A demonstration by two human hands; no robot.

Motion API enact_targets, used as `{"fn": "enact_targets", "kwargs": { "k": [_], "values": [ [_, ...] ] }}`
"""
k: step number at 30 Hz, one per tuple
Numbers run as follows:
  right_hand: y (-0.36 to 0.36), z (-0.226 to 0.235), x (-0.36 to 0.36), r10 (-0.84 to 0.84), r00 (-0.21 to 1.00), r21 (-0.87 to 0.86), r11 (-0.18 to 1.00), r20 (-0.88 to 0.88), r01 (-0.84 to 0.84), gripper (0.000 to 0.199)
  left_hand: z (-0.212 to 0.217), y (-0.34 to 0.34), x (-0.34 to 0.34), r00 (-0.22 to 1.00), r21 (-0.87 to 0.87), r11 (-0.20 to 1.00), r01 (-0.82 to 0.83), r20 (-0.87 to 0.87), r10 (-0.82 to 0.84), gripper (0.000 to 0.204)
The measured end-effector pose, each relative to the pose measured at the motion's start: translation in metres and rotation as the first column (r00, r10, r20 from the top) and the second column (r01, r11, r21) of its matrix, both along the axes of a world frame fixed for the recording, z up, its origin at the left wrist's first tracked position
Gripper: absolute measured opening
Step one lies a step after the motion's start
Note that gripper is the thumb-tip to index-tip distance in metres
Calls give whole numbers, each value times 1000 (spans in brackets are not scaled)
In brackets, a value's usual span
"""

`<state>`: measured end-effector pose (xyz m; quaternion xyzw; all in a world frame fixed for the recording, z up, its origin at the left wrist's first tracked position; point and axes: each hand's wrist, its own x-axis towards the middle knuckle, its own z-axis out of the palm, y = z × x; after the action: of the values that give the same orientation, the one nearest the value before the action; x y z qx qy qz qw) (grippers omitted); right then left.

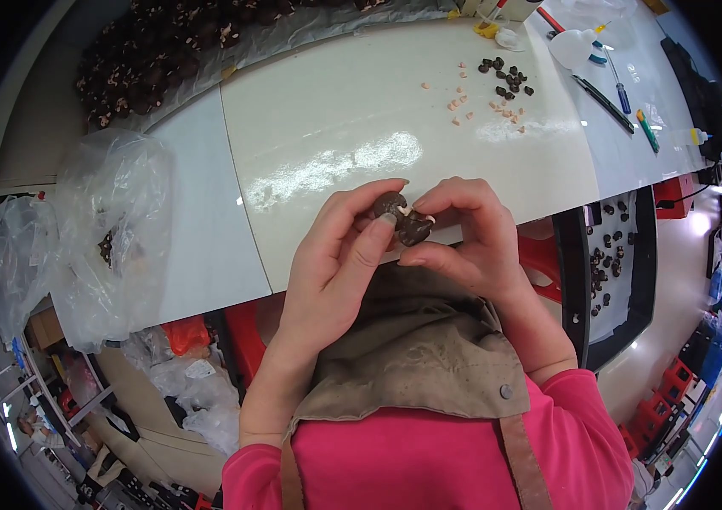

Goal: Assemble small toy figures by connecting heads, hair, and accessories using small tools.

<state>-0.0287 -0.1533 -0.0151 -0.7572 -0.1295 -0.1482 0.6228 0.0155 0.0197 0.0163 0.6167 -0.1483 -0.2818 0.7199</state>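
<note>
Between my two hands, over the table's near edge, is a small dark brown figure [414, 226] with a rounded head and pale pink bits. My left hand [335, 255] is closed around its left side, thumb in front. My right hand [473, 238] grips its right side between thumb and forefinger, the fingertip beside a pale bit. Part of the figure is hidden by the fingers. Farther off on the white table [318, 110] lie several small dark brown pieces [514, 81] and scattered pale pink pieces [456, 104].
A heap of similar brown parts [157, 59] lies at the back left, with a clear plastic bag [114, 246] at the left. Toward the back right are a white squeeze bottle [571, 48], a black pen-like tool [605, 104] and a screwdriver [622, 95]. An open drawer [645, 280] holds more brown pieces.
</note>
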Motion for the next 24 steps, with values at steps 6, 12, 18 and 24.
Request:
{"fn": "enact_targets", "kwargs": {
  "k": [6, 12, 18, 24],
  "values": [
    [0, 0, 0, -8, 1000, -24, 1000, 8, 8, 51, -1, 1, 0, 999, -28, 1000, 8, -43, -9, 29],
    [-2, -1, 4, -16, 1000, -42, 999, -1, 16, 51, 1, -3, 5, 999, -59, 998, -4, -52, 1, 30],
    [-4, 6, -1, -9, 998, -77, 997, -57, 4, 58, 17, 6, 13, 1000, 81, 997, 19, 6, -20, 32],
    [-10, 10, 2, 23, 997, 76, 997, -77, -17, 42, 59, 6, 117, 886, 262, 961, -86, 461, -46, 31]
  ]
}}
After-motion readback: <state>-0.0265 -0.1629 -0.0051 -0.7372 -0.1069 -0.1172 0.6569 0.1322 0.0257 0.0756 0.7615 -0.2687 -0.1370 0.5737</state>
